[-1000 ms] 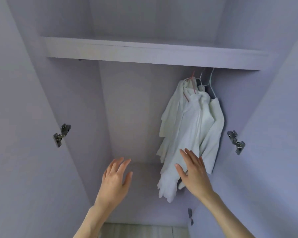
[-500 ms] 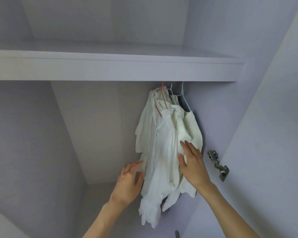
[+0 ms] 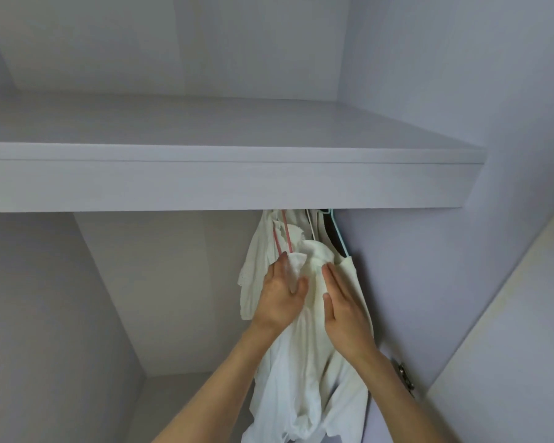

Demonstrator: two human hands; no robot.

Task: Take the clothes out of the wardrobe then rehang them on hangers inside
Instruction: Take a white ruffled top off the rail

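Several white and cream garments (image 3: 304, 362) hang bunched at the right end of the wardrobe, under the shelf. A red hanger (image 3: 286, 233), a white hanger (image 3: 311, 227) and a teal hanger (image 3: 339, 233) show at their tops; the hooks and the rail are hidden behind the shelf edge. My left hand (image 3: 279, 298) is raised at collar height, with a fold of the white garment caught between its thumb and fingers. My right hand (image 3: 344, 311) lies flat with straight fingers against the cream garment beside it.
A thick white shelf (image 3: 237, 183) spans the wardrobe just above the hangers. The wardrobe's right wall (image 3: 406, 282) is close behind the clothes, with a metal hinge (image 3: 405, 377) on it. The open door (image 3: 518, 330) stands at the right.
Both hands have climbed from the lower part of the clothes to the collars. The left hand has taken hold of a fold. The view has tilted up and moved closer.
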